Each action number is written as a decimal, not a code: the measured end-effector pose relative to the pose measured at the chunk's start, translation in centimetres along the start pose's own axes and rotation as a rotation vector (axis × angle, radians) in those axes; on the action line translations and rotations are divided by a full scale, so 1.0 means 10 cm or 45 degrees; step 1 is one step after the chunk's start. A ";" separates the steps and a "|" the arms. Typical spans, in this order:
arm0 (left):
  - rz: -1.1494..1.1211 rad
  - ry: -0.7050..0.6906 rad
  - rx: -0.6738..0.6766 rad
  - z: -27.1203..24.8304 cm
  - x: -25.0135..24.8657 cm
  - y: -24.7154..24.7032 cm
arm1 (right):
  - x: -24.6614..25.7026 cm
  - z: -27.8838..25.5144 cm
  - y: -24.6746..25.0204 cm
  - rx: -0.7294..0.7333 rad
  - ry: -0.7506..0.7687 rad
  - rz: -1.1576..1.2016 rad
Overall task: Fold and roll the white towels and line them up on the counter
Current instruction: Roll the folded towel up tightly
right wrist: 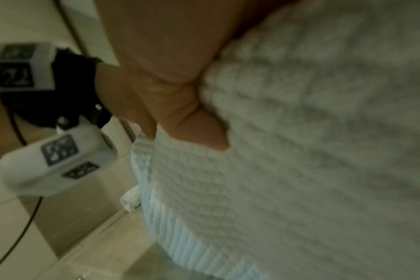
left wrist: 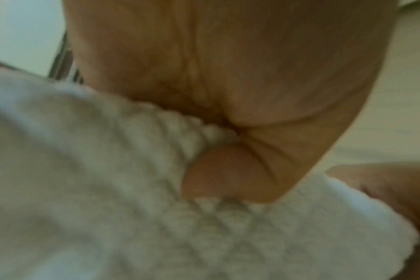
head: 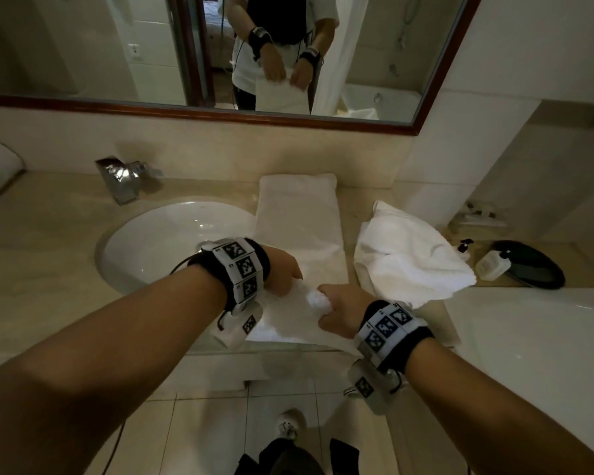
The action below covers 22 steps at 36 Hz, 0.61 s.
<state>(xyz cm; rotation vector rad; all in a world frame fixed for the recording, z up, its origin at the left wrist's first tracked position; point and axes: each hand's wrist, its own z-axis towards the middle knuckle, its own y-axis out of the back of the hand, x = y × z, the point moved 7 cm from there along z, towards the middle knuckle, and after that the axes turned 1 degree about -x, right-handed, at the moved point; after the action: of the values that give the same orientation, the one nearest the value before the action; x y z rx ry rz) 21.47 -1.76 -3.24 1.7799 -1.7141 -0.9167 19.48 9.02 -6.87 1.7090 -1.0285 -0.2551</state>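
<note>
A long folded white towel (head: 299, 221) lies on the beige counter (head: 48, 234), running from the back wall to the front edge, where its near end is rolled up. My left hand (head: 283, 272) and right hand (head: 340, 310) both grip that rolled end (head: 314, 298). In the left wrist view my thumb presses into the towel (left wrist: 108, 189). In the right wrist view curled fingers (right wrist: 199, 125) dig into the towel (right wrist: 300, 151). A second white towel (head: 408, 258) lies crumpled on the counter to the right.
A round white sink (head: 172, 241) with a chrome tap (head: 120, 180) sits left of the towel. A black tray (head: 532, 265) with small bottles (head: 492, 265) stands at the right. A mirror (head: 220, 56) hangs behind. A white tub rim (head: 546, 337) is at near right.
</note>
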 end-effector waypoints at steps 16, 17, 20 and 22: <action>0.033 -0.035 -0.154 -0.13 0.09 -0.14 | 0.01 0.00 0.21 0.145 0.110 -0.105; 0.005 -0.011 -0.155 -0.13 0.11 -0.16 | 0.01 0.00 0.24 0.132 0.129 -0.067; -0.140 0.012 -0.204 -0.13 0.15 -0.21 | -0.02 0.01 0.32 0.038 0.158 0.123; -0.284 -0.003 -0.208 -0.16 0.17 -0.22 | -0.06 0.02 0.34 0.027 0.142 0.159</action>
<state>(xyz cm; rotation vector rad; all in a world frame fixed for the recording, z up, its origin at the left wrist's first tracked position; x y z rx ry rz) 24.06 -3.46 -4.11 1.8846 -1.4173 -1.1178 17.27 9.13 -4.20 1.6517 -1.0539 -0.0680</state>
